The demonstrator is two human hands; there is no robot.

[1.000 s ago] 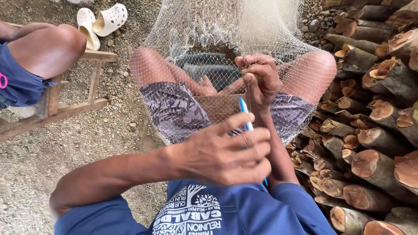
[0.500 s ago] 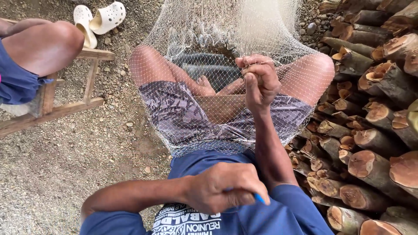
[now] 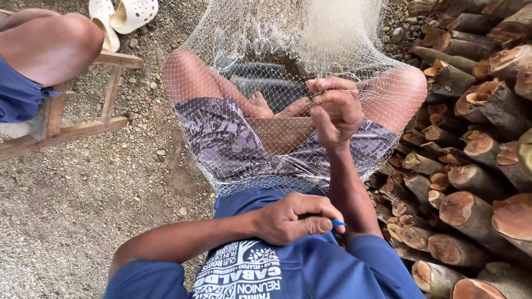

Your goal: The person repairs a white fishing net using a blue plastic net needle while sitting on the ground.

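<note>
Pinching the net, right hand; left hand grips blue needle.

No packages, signs or screens show; the only label-like thing is a white printed emblem on the blue shirt, bottom centre.

Gravel ground, a wooden bench left, stacked logs right.

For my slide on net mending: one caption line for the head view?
Right hand pinches white mesh fishing net over lap; left hand grips blue needle tip beside stacked cut logs.
</note>
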